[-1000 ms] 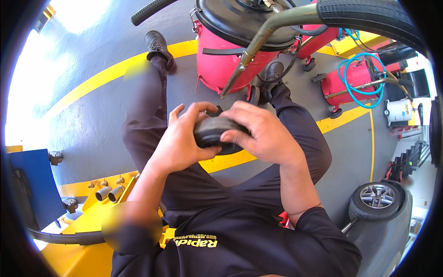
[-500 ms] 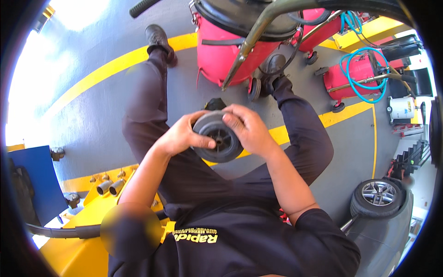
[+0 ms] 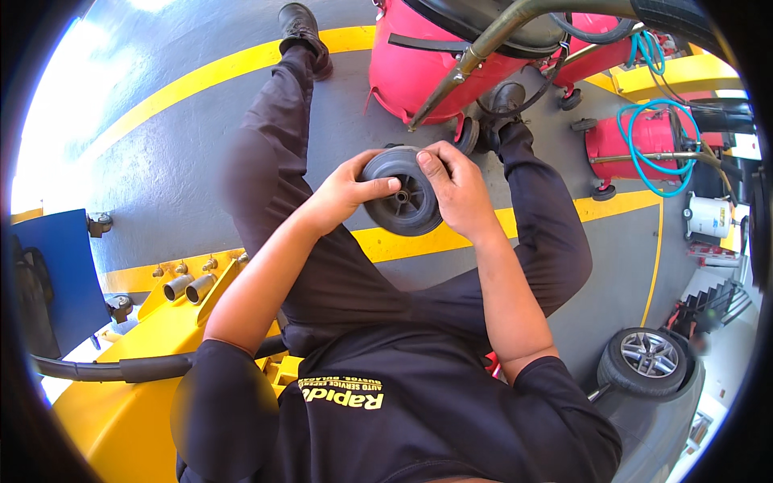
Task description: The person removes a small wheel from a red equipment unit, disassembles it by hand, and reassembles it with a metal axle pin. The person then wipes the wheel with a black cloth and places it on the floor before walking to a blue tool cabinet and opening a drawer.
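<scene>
Between both hands I hold a small black wheel (image 3: 388,216) with a rubber tyre and a spoked hub, its hub side turned up toward me. My left hand (image 3: 351,191) grips its left edge, with the thumb lying over the hub. The right hand (image 3: 460,189) closes on the upper right of the tyre, thumb on top. Most fingers of both hands are hidden behind the wheel. Beyond the wheel stands a large red drum-shaped machine (image 3: 423,76) on small castors, with a bent metal pipe (image 3: 451,84) running down its front.
My legs are spread around the work. On the left are a yellow metal frame (image 3: 121,402) with two short pipes and a blue panel (image 3: 68,282). Right: a smaller red tank (image 3: 604,145) with a turquoise hose (image 3: 624,161), and a grey car part with a wheel (image 3: 644,362).
Both hands and the wheel have moved up and slightly right, farther from my body. The surroundings have shifted in the picture too. The grip stays much the same.
</scene>
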Tool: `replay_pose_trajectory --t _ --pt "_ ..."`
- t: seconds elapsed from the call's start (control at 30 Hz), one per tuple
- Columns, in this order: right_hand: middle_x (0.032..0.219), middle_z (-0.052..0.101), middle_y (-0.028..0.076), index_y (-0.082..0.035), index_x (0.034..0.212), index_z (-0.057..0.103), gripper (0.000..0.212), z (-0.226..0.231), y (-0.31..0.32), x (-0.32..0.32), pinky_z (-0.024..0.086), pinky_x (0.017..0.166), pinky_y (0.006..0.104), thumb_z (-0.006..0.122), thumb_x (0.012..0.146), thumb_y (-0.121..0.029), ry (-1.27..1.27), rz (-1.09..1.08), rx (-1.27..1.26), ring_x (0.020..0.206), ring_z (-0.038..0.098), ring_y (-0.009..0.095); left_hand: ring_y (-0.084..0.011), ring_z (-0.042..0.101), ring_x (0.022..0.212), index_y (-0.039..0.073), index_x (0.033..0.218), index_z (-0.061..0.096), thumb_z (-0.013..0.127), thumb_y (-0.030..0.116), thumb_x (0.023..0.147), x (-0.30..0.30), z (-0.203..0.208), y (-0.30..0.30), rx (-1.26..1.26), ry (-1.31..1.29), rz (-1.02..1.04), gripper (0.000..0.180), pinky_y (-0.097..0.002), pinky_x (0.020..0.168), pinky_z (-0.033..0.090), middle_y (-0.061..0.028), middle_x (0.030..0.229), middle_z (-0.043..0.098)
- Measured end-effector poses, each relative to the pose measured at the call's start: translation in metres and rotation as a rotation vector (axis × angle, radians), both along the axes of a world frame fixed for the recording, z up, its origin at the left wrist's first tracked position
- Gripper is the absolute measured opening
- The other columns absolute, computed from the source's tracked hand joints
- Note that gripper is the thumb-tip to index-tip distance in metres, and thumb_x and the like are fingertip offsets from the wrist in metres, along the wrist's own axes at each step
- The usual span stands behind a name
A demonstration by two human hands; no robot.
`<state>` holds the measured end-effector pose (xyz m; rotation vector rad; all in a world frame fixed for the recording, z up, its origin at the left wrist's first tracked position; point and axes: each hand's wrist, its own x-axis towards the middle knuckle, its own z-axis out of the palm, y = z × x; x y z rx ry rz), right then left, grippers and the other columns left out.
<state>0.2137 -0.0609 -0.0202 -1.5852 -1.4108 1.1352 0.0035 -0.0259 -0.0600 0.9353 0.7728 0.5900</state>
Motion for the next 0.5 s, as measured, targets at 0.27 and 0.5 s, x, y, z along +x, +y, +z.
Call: replay_pose_trajectory --t 0.27,0.5 --pt "0.099 0.071 0.018 0.004 0.115 0.059 0.052 -0.001 0.005 0.002 0.054 0.083 0.0367 0.081 0.089 -0.034 -0.051 -0.238 0.060 0.092 0.069 0.025 -0.0215 0.067 0.107 0.002 0.117 0.068 0.078 0.011 0.087 0.020 0.011 -0.015 0.573 0.478 0.198 0.033 -0.0369 0.095 0.050 -0.0086 0.113 0.071" --pt "0.105 0.071 0.017 0.005 0.116 0.058 0.053 -0.007 0.001 0.004 0.054 0.085 0.0341 0.086 0.083 -0.027 0.068 -0.217 -0.056 0.096 0.068 0.021 -0.0170 0.072 0.089 -0.003 0.119 0.067 0.075 0.005 0.091 0.048 -0.016 -0.024 0.477 0.400 0.340 0.031 -0.0321 0.081 0.058 -0.0125 0.096 0.074"
